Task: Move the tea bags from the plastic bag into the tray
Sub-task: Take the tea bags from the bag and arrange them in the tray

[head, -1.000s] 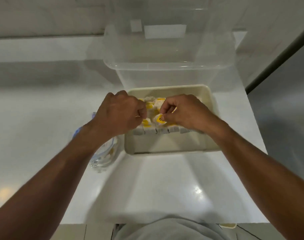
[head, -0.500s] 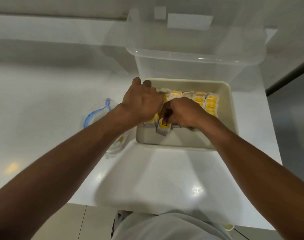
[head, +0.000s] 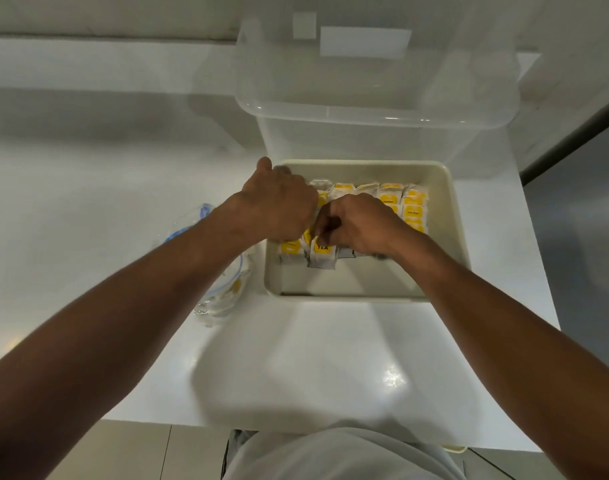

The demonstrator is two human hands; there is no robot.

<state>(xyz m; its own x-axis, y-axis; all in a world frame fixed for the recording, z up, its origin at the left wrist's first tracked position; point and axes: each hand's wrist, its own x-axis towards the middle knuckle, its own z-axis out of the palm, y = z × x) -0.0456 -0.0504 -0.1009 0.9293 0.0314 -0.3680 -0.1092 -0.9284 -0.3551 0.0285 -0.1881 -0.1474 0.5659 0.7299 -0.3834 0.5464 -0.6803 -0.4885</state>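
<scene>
Where the white table [head: 296, 368] fills most of the view, a large clear storage bin [head: 376, 109] is seen at its far side, and a cream tray [head: 450, 216] is set just in front of it. Both forearms are stretched over the near table edge and into the tray.

The left hand [head: 279, 206] is held over the tray's left part, knuckles up, with its fingers curled down among the packets. Whether anything is gripped there cannot be told, since the fingertips are hidden. The right hand [head: 362, 225] is placed just beside it, the two nearly touching.

A crumpled plastic bag [head: 223, 296] with a blue strip is laid on the table just left of the tray, partly covered by the left forearm; something yellow is glimpsed inside it.

The tea bags [head: 412, 206], yellow-labelled, are packed upright in rows across the far and middle part of the tray, while the near strip of its floor is left bare. The front tea bag [head: 322, 256], marked "TEA", is pinched at its top between the right thumb and fingers and stands at the near end of the rows.
</scene>
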